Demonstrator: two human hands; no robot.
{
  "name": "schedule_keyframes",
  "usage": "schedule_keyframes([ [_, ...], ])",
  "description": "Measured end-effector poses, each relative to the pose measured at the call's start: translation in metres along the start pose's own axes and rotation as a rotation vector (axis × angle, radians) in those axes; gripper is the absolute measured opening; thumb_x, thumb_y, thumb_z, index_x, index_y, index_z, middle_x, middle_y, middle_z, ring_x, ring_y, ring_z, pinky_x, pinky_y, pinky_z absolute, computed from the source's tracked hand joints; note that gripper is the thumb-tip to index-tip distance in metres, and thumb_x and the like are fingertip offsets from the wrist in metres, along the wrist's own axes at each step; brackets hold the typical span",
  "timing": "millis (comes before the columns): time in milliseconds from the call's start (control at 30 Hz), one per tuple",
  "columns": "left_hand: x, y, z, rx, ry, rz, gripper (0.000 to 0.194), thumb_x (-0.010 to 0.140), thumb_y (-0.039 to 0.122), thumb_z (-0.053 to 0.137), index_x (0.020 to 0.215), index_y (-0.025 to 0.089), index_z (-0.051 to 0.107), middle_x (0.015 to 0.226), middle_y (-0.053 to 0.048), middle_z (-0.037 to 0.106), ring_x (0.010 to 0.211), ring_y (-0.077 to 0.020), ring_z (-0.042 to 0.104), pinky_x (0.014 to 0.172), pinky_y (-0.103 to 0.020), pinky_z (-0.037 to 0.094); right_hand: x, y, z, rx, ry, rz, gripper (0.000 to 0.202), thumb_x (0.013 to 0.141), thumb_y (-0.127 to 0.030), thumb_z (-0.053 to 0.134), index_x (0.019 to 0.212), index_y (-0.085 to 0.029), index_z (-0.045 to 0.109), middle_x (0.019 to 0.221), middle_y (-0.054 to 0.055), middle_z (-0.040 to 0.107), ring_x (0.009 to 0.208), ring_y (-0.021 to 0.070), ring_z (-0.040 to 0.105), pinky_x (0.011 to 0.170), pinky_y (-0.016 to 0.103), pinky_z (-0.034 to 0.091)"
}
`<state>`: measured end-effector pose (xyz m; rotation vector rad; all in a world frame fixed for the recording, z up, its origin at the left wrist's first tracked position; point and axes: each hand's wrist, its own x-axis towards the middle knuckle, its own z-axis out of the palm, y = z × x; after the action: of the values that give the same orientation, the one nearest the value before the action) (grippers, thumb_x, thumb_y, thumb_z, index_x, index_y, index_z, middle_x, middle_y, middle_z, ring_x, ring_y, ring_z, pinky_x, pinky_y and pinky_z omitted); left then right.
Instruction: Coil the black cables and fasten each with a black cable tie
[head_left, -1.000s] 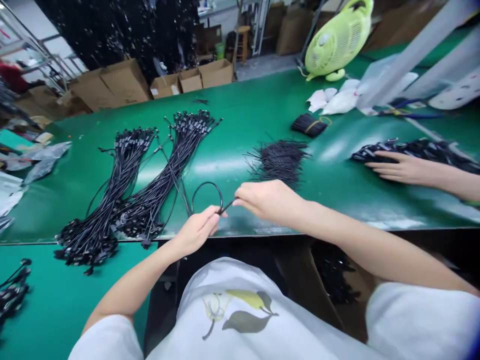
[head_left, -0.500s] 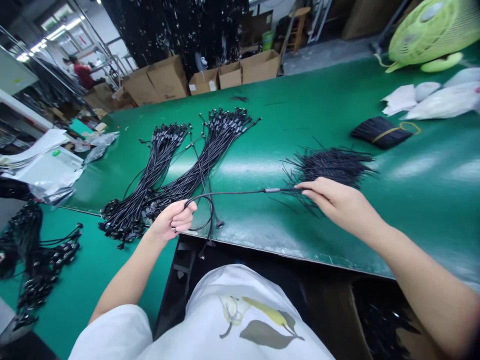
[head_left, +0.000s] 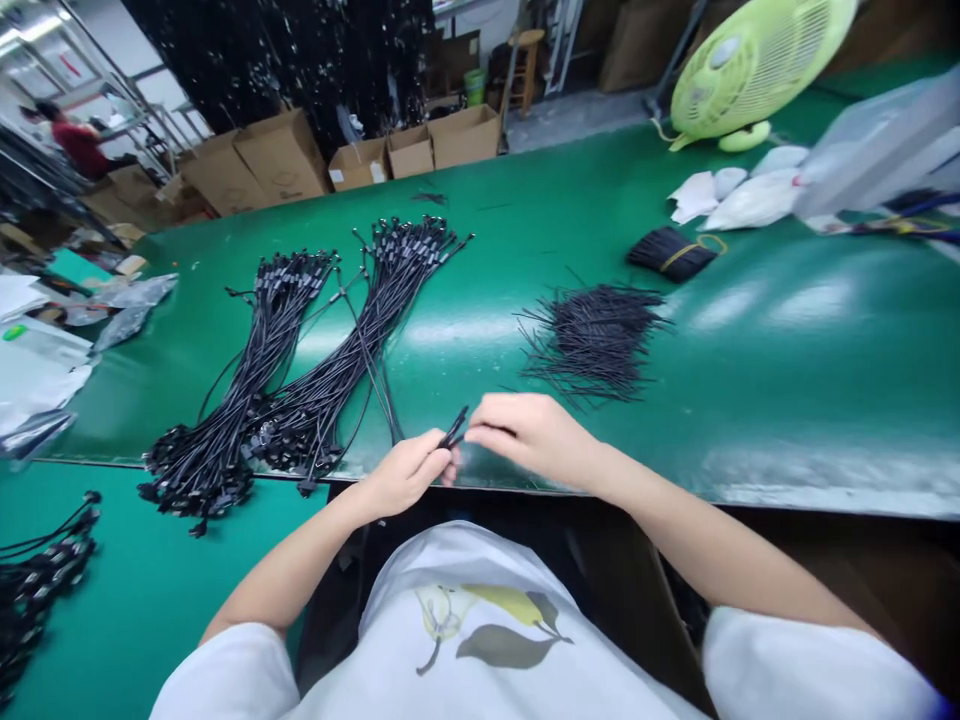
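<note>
My left hand [head_left: 414,468] is closed around a folded black cable [head_left: 454,428], whose bent part sticks up past the thumb. Close against it, my right hand [head_left: 525,432] pinches at the cable with its fingertips; their exact hold is partly hidden. Both hands are over the table's front edge. Left of them lie two long bundles of black cables [head_left: 367,335] with connectors at both ends. Beyond my right hand spreads a loose pile of short thin black ties [head_left: 600,340].
Behind the pile lies a banded black bundle [head_left: 671,254]. White plastic bags [head_left: 754,200] and a green fan [head_left: 757,70] stand at the right rear. Cardboard boxes [head_left: 281,160] line the far table edge. More cables [head_left: 45,575] lie at lower left. A person [head_left: 75,140] sits far back.
My hands have come together; the cable stretched between them before is now folded up in my left hand. My right hand has moved left, away from the pile. The view has turned right.
</note>
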<state>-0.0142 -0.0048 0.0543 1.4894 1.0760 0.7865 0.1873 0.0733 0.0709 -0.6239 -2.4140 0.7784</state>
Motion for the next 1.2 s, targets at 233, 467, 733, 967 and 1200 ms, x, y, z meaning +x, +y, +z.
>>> schedule_keyframes([
  [233,0.012,-0.004,0.021,-0.652,0.201,-0.048,0.043,0.087,0.057,0.054,0.073,0.016,0.05,0.068,-0.001,0.053,0.064,-0.013,0.052,0.068,-0.029,0.044,0.004,0.022,0.064,0.775,0.336,0.451,0.034,0.091,-0.049,0.05,0.076,-0.018,0.054,0.059,-0.004,0.044,0.053,0.0088,0.041,0.052,0.022,0.034],
  [467,0.009,-0.031,0.038,-0.407,0.467,-0.058,0.04,0.089,0.059,0.047,0.082,0.019,0.046,0.062,0.006,0.038,0.057,-0.0108,0.041,0.068,-0.029,0.044,0.004,0.005,0.075,1.382,0.418,0.531,0.032,0.079,-0.047,0.068,0.078,-0.019,0.054,0.071,-0.002,0.047,0.053,0.0067,0.035,0.043,0.019,0.029],
  [733,0.001,-0.028,0.027,-0.04,0.078,-0.14,0.04,0.091,0.053,0.046,0.094,0.014,0.058,0.08,-0.004,0.056,0.075,-0.0177,0.053,0.072,-0.03,0.045,0.0,-0.029,0.086,1.05,0.459,0.353,0.032,0.095,-0.05,0.046,0.095,-0.021,0.058,0.093,0.003,0.06,0.073,0.0111,0.059,0.06,0.023,0.048],
  [967,-0.008,-0.035,0.043,-0.488,-0.081,-0.242,0.048,0.079,0.063,0.06,0.079,0.015,0.058,0.071,-0.002,0.057,0.07,-0.0155,0.054,0.079,-0.033,0.047,0.01,-0.015,0.077,1.604,0.297,0.488,0.046,0.088,-0.067,0.045,0.089,-0.021,0.047,0.067,-0.008,0.036,0.037,-0.0004,0.021,0.035,0.014,0.014],
  [1200,-0.003,-0.018,0.056,-1.116,0.042,-0.436,0.042,0.082,0.053,0.064,0.085,0.012,0.059,0.057,0.007,0.036,0.047,-0.0056,0.037,0.055,-0.023,0.043,0.013,-0.006,0.066,1.581,0.299,0.43,0.062,0.08,-0.081,0.036,0.089,-0.021,0.049,0.067,-0.008,0.034,0.038,0.0006,0.023,0.032,0.014,0.02],
])
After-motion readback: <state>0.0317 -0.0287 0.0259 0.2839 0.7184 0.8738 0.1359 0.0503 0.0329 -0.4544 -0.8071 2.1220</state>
